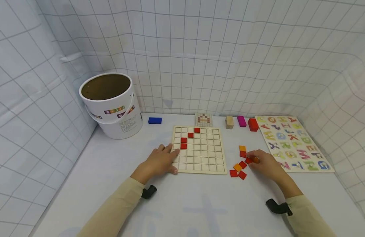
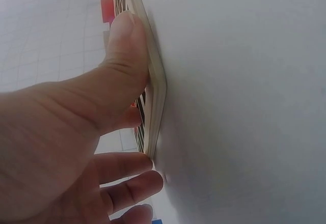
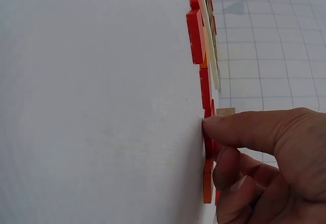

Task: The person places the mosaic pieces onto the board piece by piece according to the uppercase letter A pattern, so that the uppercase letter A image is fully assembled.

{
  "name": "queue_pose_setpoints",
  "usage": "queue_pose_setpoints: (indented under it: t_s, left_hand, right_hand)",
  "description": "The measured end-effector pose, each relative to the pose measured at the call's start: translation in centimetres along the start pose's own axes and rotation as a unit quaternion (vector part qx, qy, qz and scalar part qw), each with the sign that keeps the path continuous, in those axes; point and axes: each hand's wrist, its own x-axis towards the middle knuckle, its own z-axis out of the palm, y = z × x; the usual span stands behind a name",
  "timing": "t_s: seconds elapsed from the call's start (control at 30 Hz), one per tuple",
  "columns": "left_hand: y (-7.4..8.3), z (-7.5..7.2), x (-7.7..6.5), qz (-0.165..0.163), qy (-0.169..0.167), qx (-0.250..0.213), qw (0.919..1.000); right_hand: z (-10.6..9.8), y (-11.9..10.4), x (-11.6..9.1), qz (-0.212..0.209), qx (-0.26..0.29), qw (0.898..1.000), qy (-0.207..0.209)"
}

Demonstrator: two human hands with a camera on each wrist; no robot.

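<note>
A square wooden grid board [image 1: 200,161] lies on the table, with several red tiles [image 1: 183,145] set in its upper left cells. My left hand [image 1: 160,160] rests at the board's near left corner; in the left wrist view its thumb [image 2: 127,46] lies along the board's edge [image 2: 159,81]. To the right of the board my right hand [image 1: 265,163] reaches into a loose group of red and orange tiles. Its thumb and forefinger pinch a red tile [image 3: 208,140] low over the table. An orange tile [image 3: 207,183] sits just beside those fingers.
A white bucket [image 1: 120,121] stands at the back left, with a blue block [image 1: 154,120] nearby. Behind the board lies a small pattern card [image 1: 204,119]. Wooden [image 1: 229,122], magenta [image 1: 241,121] and red [image 1: 253,124] blocks line the back; an alphabet board [image 1: 292,143] lies right.
</note>
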Motion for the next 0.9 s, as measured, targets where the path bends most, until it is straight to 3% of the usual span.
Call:
queue_pose_setpoints:
  t_s: [0.27, 0.57, 0.73, 0.83, 0.9]
  left_hand:
    - [0.0, 0.1, 0.1, 0.0, -0.002, 0.001, 1.0]
    - [0.0, 0.0, 0.0, 0.0, -0.001, -0.005, 1.0]
    - [0.0, -0.1, 0.0, -0.001, -0.003, -0.005, 1.0]
    - [0.0, -0.1, 0.0, -0.002, -0.003, -0.004, 1.0]
    - [-0.1, -0.1, 0.1, -0.001, -0.001, -0.006, 1.0]
  right_hand:
    - [-0.1, -0.2, 0.4, 0.004, -0.015, 1.0, -0.007]
    - [-0.7, 0.0, 0.4, 0.01, 0.004, 1.0, -0.007]
    - [-1.4, -0.2, 1.3, 0.033, 0.096, 0.995, 0.013]
    - [-1.4, -1.0, 2.3, 0.053, 0.193, 0.98, 0.018]
    - [-0.8, -1.9, 3.2, 0.062, 0.259, 0.964, 0.014]
